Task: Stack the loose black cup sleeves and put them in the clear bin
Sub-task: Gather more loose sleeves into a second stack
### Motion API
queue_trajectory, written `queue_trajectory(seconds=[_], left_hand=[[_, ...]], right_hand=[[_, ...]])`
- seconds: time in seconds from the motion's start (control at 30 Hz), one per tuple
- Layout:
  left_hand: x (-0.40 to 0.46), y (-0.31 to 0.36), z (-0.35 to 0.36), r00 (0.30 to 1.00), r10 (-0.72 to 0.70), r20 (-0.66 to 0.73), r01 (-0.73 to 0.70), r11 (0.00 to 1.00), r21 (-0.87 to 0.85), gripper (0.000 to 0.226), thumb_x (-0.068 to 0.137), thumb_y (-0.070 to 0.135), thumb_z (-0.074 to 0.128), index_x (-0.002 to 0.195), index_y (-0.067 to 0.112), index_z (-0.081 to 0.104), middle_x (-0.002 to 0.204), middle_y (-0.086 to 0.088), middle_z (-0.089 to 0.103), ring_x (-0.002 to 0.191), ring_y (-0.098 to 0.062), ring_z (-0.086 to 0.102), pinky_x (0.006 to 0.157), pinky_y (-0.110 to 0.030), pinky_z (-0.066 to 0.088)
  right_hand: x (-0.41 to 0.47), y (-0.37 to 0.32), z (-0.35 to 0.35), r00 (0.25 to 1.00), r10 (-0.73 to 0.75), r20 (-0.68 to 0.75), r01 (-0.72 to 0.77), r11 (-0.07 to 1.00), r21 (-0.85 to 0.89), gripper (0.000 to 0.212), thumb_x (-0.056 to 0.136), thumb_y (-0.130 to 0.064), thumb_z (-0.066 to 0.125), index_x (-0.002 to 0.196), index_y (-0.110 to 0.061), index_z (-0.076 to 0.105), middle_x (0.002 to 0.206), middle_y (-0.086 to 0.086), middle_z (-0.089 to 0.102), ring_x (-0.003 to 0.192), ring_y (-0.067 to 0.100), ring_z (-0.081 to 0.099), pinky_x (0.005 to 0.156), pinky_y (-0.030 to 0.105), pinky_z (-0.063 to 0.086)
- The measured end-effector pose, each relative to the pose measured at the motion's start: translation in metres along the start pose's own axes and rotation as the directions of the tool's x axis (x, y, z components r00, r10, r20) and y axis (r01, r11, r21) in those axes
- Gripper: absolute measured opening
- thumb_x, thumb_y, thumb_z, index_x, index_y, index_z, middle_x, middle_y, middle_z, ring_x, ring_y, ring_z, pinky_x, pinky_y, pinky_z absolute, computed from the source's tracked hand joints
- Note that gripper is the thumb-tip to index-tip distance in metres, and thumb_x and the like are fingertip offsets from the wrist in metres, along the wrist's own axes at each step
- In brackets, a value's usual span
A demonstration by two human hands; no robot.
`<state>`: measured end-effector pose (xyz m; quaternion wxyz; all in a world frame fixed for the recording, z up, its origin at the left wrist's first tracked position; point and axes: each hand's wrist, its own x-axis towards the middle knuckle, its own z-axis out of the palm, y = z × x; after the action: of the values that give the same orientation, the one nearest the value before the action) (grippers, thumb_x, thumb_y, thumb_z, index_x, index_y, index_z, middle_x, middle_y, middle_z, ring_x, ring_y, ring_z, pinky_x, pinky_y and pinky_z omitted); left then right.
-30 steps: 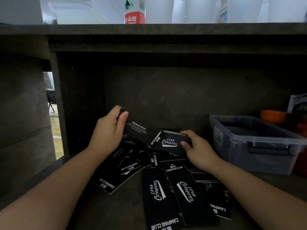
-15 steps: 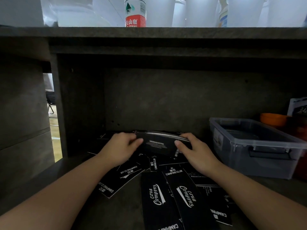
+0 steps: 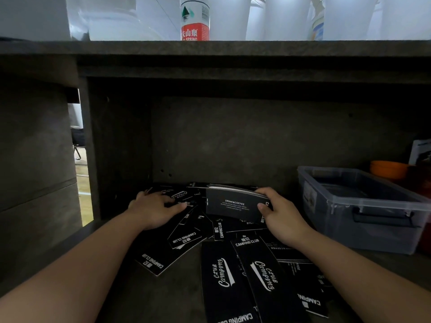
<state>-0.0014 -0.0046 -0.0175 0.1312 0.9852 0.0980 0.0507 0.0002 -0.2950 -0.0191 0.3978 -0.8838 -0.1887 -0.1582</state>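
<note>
Several flat black cup sleeves (image 3: 224,273) with white "Camping Club" print lie scattered on the dark shelf. My right hand (image 3: 279,213) grips a small stack of sleeves (image 3: 233,205) by its right end, held on edge just above the pile. My left hand (image 3: 156,207) lies palm down on loose sleeves at the pile's left, fingers spread and touching them. The clear bin (image 3: 363,206) stands to the right, apart from my right hand, its inside mostly dark.
A dark shelf wall stands behind the pile and a thick shelf board (image 3: 210,47) hangs overhead. An orange bowl (image 3: 389,169) sits behind the bin. A water bottle (image 3: 195,19) and white cups stand on top.
My left hand let go of the stack and dropped onto the loose sleeves at the left. My right hand now holds the stack alone, shifted slightly right.
</note>
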Motion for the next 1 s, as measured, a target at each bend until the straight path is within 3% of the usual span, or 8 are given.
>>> queue_trajectory(seconds=[0.1,0.17,0.27,0.47,0.67,0.77,0.83,1.0], left_hand=[[0.003,-0.003,-0.003,0.997,-0.016,-0.074,0.009,0.997,-0.083,0.057,0.082,0.076,0.044,0.112,0.036,0.071,0.117,0.0,0.068,0.116,-0.023,0.057,0.099,-0.038,0.047],[0.002,-0.004,-0.004,0.995,-0.01,-0.1,-0.001,0.994,-0.114,0.057,0.075,0.077,0.055,0.113,0.036,0.069,0.117,0.001,0.067,0.113,-0.02,0.058,0.098,-0.036,0.049],[-0.006,0.0,0.0,0.998,-0.055,-0.008,0.055,0.998,-0.032,0.099,0.064,0.089,0.05,0.146,0.035,0.037,0.152,-0.004,0.039,0.141,-0.03,0.03,0.112,-0.042,0.033],[-0.017,0.004,-0.012,0.943,0.038,0.33,-0.057,0.997,0.05,0.165,0.01,0.107,0.029,0.155,0.034,0.0,0.164,0.003,-0.005,0.149,-0.032,-0.004,0.119,-0.049,0.01],[-0.007,-0.004,-0.009,0.98,0.049,0.192,-0.005,0.975,-0.223,0.121,0.038,0.081,0.074,0.145,0.038,0.038,0.152,-0.004,0.036,0.138,-0.023,0.038,0.115,-0.038,0.032],[-0.004,-0.007,-0.007,0.99,0.09,0.104,-0.049,0.938,-0.342,0.088,0.064,0.049,0.085,0.141,0.03,0.048,0.147,-0.005,0.045,0.132,-0.021,0.046,0.112,-0.032,0.036],[-0.001,-0.007,-0.006,0.994,0.072,0.08,-0.03,0.899,-0.437,0.084,0.07,0.026,0.087,0.143,0.019,0.045,0.141,-0.009,0.051,0.127,-0.021,0.05,0.106,-0.029,0.039],[-0.001,-0.005,-0.006,0.997,-0.034,0.072,0.067,0.851,-0.521,0.083,0.069,0.009,0.086,0.141,0.006,0.046,0.138,-0.013,0.052,0.126,-0.027,0.051,0.104,-0.031,0.039]], right_hand=[[0.001,0.002,-0.001,1.0,-0.004,0.007,0.004,1.0,-0.002,0.026,0.098,-0.012,0.048,0.121,-0.024,0.053,0.109,-0.003,0.061,0.097,0.009,0.056,0.072,0.008,0.038],[0.001,0.003,0.0,1.0,-0.006,0.009,0.006,1.0,-0.009,0.026,0.098,-0.012,0.048,0.12,-0.025,0.053,0.108,-0.005,0.06,0.096,0.007,0.055,0.07,0.005,0.036],[0.001,0.003,0.0,1.0,-0.004,0.008,0.004,1.0,-0.01,0.025,0.098,-0.013,0.048,0.119,-0.025,0.054,0.106,-0.006,0.059,0.095,0.006,0.054,0.07,0.004,0.035],[0.001,0.003,0.0,1.0,-0.01,0.003,0.011,1.0,-0.023,0.025,0.098,-0.014,0.049,0.121,-0.024,0.053,0.107,-0.006,0.059,0.094,0.007,0.054,0.068,0.002,0.033],[0.001,0.004,0.002,1.0,-0.009,0.002,0.009,1.0,-0.014,0.025,0.098,-0.014,0.049,0.12,-0.025,0.054,0.109,-0.005,0.06,0.096,0.008,0.056,0.069,0.004,0.036],[0.001,0.003,0.001,1.0,-0.007,0.01,0.007,1.0,-0.007,0.025,0.098,-0.014,0.048,0.12,-0.026,0.053,0.11,-0.005,0.06,0.094,0.004,0.055,0.068,0.005,0.036],[0.0,0.003,0.001,1.0,-0.006,0.01,0.006,1.0,-0.003,0.025,0.099,-0.014,0.048,0.12,-0.025,0.053,0.11,-0.005,0.06,0.094,0.005,0.056,0.069,0.007,0.037],[0.001,0.003,0.001,1.0,-0.001,0.009,0.001,1.0,0.003,0.025,0.099,-0.014,0.048,0.119,-0.027,0.053,0.108,-0.006,0.06,0.093,0.003,0.056,0.07,0.007,0.038]])
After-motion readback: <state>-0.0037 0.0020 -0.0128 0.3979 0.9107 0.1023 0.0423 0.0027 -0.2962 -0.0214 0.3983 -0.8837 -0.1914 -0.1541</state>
